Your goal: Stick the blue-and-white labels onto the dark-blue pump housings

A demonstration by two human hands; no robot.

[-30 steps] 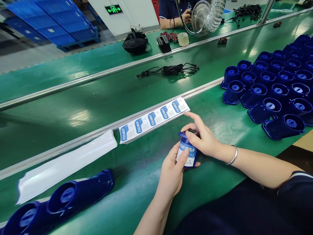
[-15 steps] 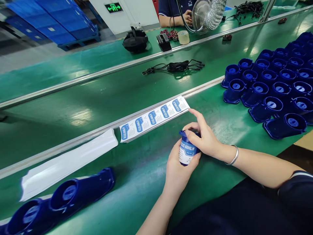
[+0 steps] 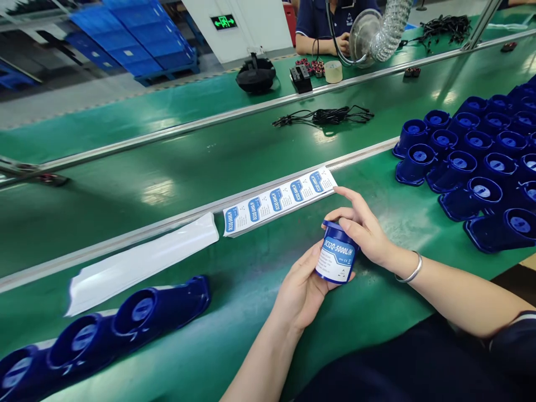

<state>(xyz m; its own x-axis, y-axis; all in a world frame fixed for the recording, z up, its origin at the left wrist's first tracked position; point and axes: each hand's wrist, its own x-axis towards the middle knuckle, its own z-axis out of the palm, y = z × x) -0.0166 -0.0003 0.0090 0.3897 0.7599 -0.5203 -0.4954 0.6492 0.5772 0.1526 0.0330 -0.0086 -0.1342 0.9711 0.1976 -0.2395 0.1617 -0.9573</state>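
Note:
Between my hands is a dark blue plastic housing [image 3: 338,254] with a blue and white label on its side reading 5000L/H. My left hand [image 3: 299,287] is wrapped round its lower part from the left and beneath. Thumb and fingers of my right hand [image 3: 362,231] grip the rim at its top, with the index finger stretched out toward the label sheet. That sheet of blue and white labels [image 3: 264,207] lies on the bench just beyond the hands. White backing paper [image 3: 144,265] lies to its left.
Rows of dark blue housings [image 3: 460,162] stand at the right, and several more [image 3: 142,310] at the lower left. A metal rail [image 3: 368,153] crosses the bench. Beyond it lie a black cable bundle [image 3: 329,115], a tape roll [image 3: 333,71] and an exhaust duct [image 3: 389,33]; a person sits opposite.
The left hand has shifted its hold, and the housing has turned so that more of its label faces me. The right hand still holds the rim. The whole view has shifted slightly.

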